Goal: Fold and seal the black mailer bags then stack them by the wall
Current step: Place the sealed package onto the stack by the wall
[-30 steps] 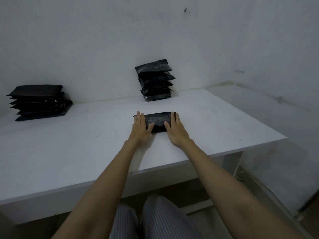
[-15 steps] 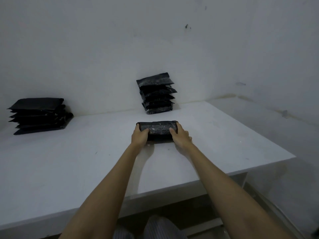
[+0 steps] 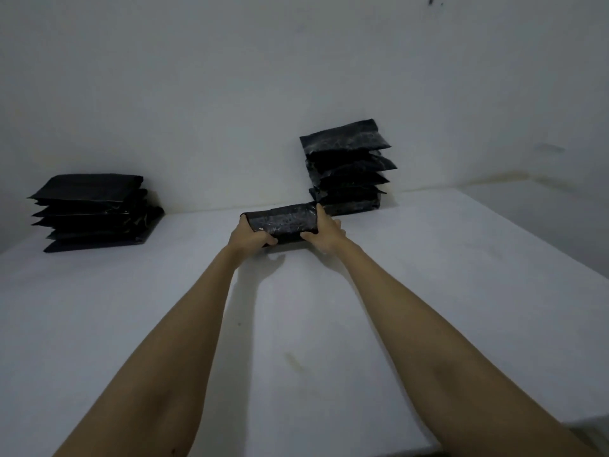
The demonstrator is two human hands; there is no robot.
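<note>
A folded black mailer bag (image 3: 282,222) is lifted just above the white table (image 3: 428,258), its shadow beneath it. My left hand (image 3: 247,237) grips its left end and my right hand (image 3: 324,233) grips its right end, thumbs on the near side. Just behind and to the right, a stack of several folded black bags (image 3: 347,166) leans against the wall. The held bag sits a little left of and below that stack's base.
A second stack of flat black mailer bags (image 3: 94,212) lies at the far left of the table by the wall. The table's right edge runs diagonally at the right, with a lower grey floor beyond it.
Both hands went from pressing flat on the bag to gripping its ends. They lifted it and carried it away from me toward the stack at the wall.
</note>
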